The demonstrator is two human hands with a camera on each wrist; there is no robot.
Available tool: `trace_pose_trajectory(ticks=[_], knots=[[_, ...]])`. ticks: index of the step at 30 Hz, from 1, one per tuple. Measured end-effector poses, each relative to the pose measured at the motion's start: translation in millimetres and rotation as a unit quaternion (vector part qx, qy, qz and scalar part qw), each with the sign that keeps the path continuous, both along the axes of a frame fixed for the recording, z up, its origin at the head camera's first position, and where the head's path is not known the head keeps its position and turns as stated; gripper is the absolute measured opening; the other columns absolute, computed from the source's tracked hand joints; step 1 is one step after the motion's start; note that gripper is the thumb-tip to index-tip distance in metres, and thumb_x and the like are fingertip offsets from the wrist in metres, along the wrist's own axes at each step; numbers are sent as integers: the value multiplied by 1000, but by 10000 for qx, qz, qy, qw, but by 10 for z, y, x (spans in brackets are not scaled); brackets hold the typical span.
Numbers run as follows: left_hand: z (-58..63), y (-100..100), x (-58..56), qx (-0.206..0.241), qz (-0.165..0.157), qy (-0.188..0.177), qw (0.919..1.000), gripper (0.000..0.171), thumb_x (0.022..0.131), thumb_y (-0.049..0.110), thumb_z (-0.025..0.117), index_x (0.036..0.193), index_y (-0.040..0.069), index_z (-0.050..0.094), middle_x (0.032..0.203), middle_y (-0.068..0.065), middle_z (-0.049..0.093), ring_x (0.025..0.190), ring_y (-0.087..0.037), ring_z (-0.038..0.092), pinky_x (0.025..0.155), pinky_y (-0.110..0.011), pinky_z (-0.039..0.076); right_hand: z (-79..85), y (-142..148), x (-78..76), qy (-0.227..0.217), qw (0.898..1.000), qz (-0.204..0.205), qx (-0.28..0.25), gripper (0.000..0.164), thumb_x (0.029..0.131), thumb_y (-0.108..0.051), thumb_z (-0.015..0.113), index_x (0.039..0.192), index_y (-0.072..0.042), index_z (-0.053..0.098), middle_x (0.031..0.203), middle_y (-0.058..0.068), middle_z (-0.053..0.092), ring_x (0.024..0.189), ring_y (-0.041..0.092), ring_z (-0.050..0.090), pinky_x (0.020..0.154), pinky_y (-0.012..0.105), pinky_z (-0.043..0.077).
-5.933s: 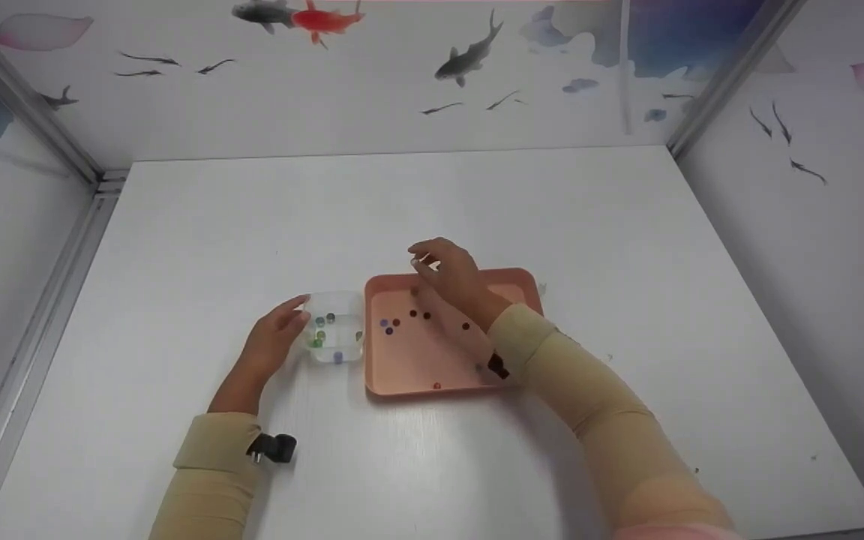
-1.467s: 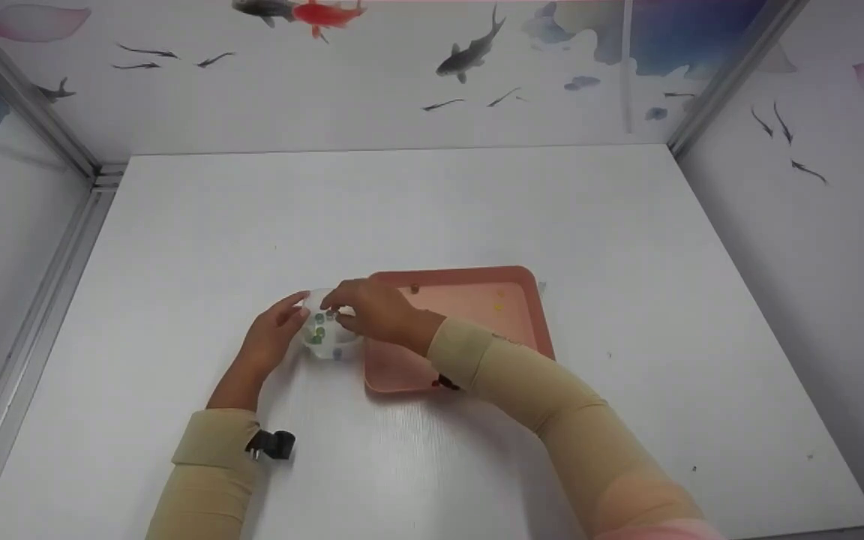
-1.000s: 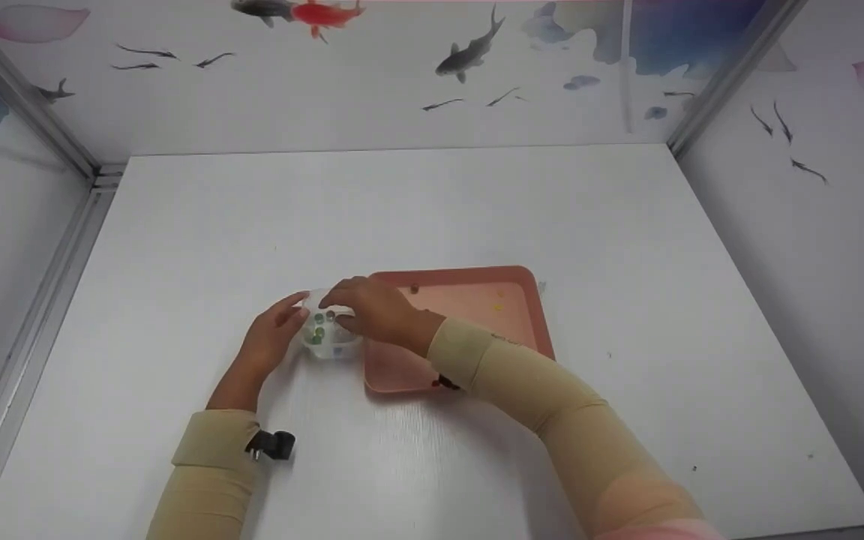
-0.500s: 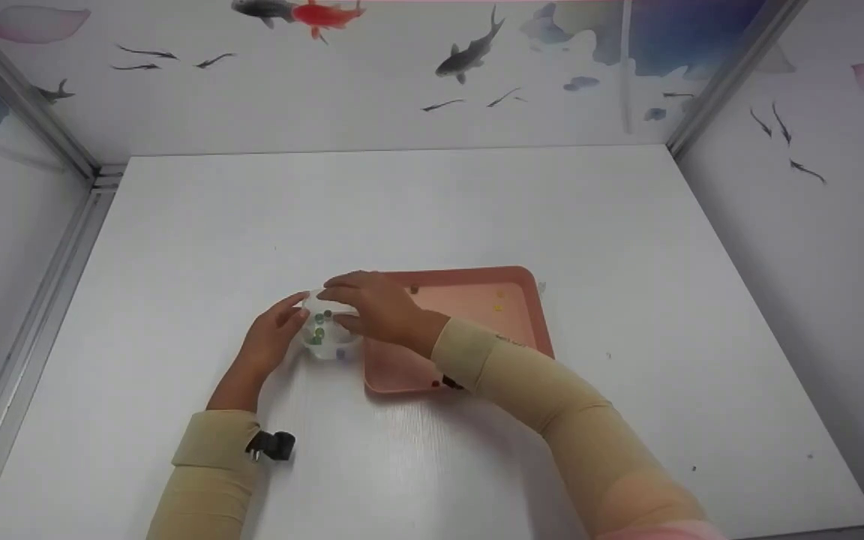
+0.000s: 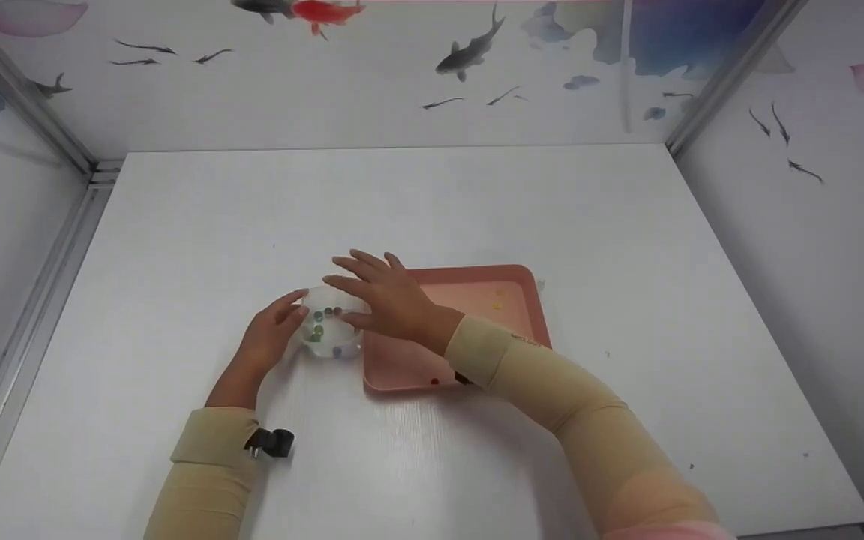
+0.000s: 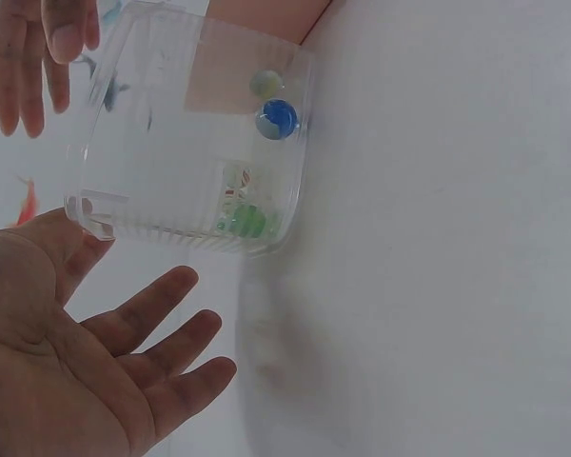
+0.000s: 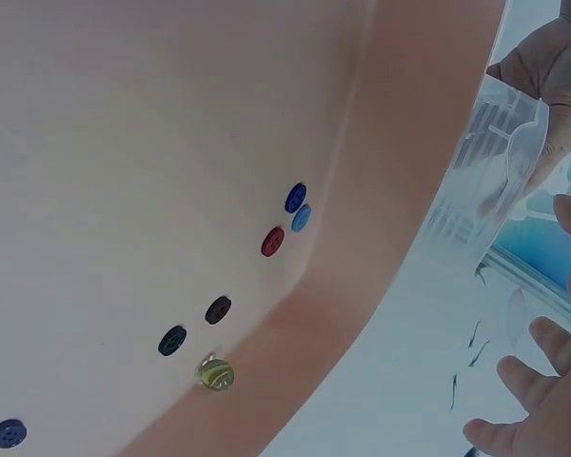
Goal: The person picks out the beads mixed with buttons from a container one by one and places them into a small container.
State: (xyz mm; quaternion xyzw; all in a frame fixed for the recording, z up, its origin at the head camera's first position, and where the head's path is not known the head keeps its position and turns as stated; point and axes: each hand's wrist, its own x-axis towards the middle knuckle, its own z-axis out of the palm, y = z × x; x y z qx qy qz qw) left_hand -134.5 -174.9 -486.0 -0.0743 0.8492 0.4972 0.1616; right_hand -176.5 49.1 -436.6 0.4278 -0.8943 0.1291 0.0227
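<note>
A clear plastic box (image 5: 342,330) holds several glass marbles, among them a blue one (image 6: 278,120) and a green one (image 6: 247,221). My left hand (image 5: 271,337) pinches the box's left rim, its other fingers (image 6: 176,347) stretched out beside the wall. Over the box's right side and the neighbouring tray edge, my right hand (image 5: 394,300) hovers with fingers spread, holding nothing. The pink tray (image 5: 477,274) touches or nearly touches the box. In it lie buttons, including a red one (image 7: 273,242) and a dark blue one (image 7: 296,198), plus a yellow-green marble (image 7: 216,374).
Yellow buttons (image 5: 498,306) lie at the tray's right, and a red button (image 5: 434,382) by its near edge. The right forearm covers part of the tray. The white table (image 5: 252,202) is bounded by printed walls (image 5: 372,105) with metal corner rails (image 5: 732,67).
My right hand came left from the tray's far side to the box, with bent fingers. Since then it has spread them and drawn slightly up and right. My left hand has stayed put.
</note>
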Motion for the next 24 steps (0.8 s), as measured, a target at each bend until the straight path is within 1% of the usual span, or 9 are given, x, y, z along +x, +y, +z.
trace_pose_trajectory(ticks=[7,12,16,19,24], knots=[[16,5,2,38,67,-66,9999,52,104,38,42,151,18,33,149,-17,41,142,-36,28,114,-54,24,32,117,-17,-89,9999,-70,-84,67,89,-41,69,147,-23,41,157,3,31,146,25,22,112,59,24],[12,-3,-6,19,22,-21,10000,53,103,39,42,151,18,33,150,-18,40,142,-37,28,115,-54,23,44,197,-50,-178,9997,-158,-90,71,88,-45,68,149,-22,38,158,5,27,147,26,20,112,61,23],[-2,-7,0,4,-3,41,10000,53,103,39,43,152,19,33,150,-19,38,142,-39,28,114,-55,25,61,254,-78,-257,9992,-298,-41,73,88,-45,68,149,-21,37,158,4,26,147,26,20,111,62,24],[-11,-6,5,21,64,82,9999,52,103,39,44,150,19,35,150,-19,39,141,-39,30,113,-55,27,72,292,-93,-262,9988,-406,-17,75,87,-42,71,150,-21,36,159,4,26,147,26,20,110,63,24],[-5,-5,13,11,65,108,9999,53,103,40,44,150,19,35,149,-19,40,140,-39,31,112,-55,28,64,347,-107,-371,9980,-501,-92,78,85,-42,73,150,-22,35,159,3,25,147,25,20,111,63,23]])
